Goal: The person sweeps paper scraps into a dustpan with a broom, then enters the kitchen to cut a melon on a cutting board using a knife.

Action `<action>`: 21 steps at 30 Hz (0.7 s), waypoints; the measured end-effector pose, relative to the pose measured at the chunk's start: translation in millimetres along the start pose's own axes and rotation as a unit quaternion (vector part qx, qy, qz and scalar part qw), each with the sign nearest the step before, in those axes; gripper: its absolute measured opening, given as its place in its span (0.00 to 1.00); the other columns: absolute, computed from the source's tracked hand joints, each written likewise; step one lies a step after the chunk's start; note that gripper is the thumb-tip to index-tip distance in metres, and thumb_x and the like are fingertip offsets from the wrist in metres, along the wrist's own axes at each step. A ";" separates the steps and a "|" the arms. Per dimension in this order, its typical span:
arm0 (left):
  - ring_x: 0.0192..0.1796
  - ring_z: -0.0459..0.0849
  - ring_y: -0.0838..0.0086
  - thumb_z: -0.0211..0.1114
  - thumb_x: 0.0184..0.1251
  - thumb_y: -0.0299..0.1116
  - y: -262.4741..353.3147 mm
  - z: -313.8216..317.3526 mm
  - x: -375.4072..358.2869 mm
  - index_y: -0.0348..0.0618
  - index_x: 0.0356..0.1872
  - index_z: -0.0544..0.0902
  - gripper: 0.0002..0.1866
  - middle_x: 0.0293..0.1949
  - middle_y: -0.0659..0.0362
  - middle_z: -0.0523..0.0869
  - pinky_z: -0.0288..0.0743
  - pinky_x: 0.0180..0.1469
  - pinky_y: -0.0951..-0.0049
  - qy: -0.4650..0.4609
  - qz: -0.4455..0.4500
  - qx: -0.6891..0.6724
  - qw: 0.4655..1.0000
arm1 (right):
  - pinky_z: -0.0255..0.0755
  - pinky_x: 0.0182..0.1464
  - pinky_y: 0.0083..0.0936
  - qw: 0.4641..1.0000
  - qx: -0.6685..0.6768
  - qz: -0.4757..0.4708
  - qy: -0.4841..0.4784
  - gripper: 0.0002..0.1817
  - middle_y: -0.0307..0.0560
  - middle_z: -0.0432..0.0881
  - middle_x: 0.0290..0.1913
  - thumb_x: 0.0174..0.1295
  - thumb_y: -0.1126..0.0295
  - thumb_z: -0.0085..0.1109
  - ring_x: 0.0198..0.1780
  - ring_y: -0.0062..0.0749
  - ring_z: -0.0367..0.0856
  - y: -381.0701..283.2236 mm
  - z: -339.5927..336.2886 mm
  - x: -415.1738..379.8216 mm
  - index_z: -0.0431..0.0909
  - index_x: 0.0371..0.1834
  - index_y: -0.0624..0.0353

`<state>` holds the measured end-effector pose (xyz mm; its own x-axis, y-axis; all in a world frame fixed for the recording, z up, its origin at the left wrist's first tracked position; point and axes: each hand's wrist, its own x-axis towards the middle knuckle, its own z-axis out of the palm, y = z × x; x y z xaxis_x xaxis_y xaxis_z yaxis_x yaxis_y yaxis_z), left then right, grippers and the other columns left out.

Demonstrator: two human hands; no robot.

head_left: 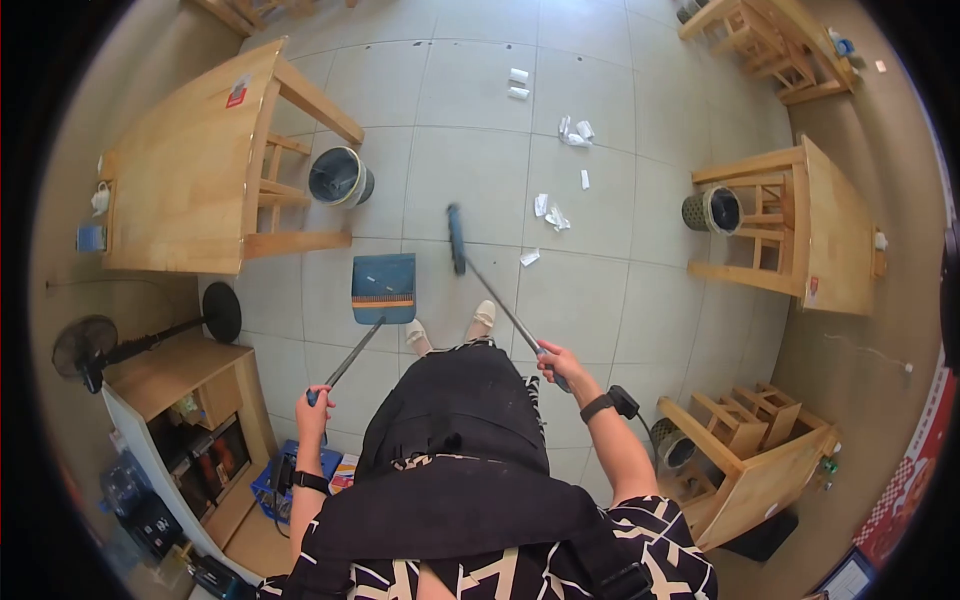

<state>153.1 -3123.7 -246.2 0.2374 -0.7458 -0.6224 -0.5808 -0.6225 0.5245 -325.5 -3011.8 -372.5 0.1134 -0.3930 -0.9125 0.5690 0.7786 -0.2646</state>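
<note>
My left hand [314, 401] is closed around the handle of a long-handled dustpan [384, 283]. The blue-grey pan rests on the tiled floor, left of my feet, with a few small bits in it. My right hand [560, 366] grips the handle of a broom [457, 240], whose narrow dark head is right of the dustpan, a short way from it. Crumpled white paper scraps [557, 217] lie on the floor beyond the broom to the right. Another paper scrap [529, 257] is closer to me, and more white pieces [576, 132] lie farther ahead.
A wooden table [190, 170] stands at left beside a bin [341, 177]. At right are another table [838, 225] and a patterned bin [712, 210]. A standing fan [86, 350] and a wooden cabinet [180, 375] are near my left; stools [735, 425] are at lower right.
</note>
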 end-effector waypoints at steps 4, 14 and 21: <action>0.17 0.73 0.83 0.54 0.57 0.32 34.9 15.9 6.6 0.41 0.32 0.79 0.08 0.17 0.61 0.78 0.64 0.17 0.83 -0.036 0.030 0.027 0.999 | 0.63 0.14 0.18 0.988 -0.139 0.055 0.043 0.26 0.41 0.72 0.19 0.53 0.78 0.51 0.14 0.19 0.66 8.9 -78.3 -7.7 0.64 0.58 0.55; 0.19 0.75 0.84 0.54 0.57 0.32 119.9 71.9 5.5 0.43 0.31 0.80 0.07 0.17 0.64 0.78 0.66 0.20 0.83 -0.125 0.112 0.131 0.977 | 0.61 0.13 0.20 0.936 -0.273 -0.124 0.186 0.26 0.40 0.70 0.16 0.49 0.80 0.51 0.12 0.21 0.66 -137.3 -149.2 -19.8 0.67 0.56 0.58; 0.21 0.78 0.80 0.55 0.55 0.35 197.1 125.5 28.8 0.41 0.31 0.80 0.09 0.18 0.60 0.80 0.69 0.22 0.80 -0.178 0.252 0.307 0.900 | 0.59 0.12 0.18 0.956 -0.098 -0.192 0.198 0.27 0.38 0.70 0.16 0.51 0.80 0.51 0.12 0.18 0.65 -12.2 -171.0 -72.4 0.65 0.58 0.55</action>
<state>-52.3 -3238.1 -233.7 -0.3787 -0.7057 -0.5988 -0.8914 0.1039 0.4412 -479.9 -2909.2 -356.5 -0.4129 -0.4820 -0.7728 0.3382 0.7067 -0.6215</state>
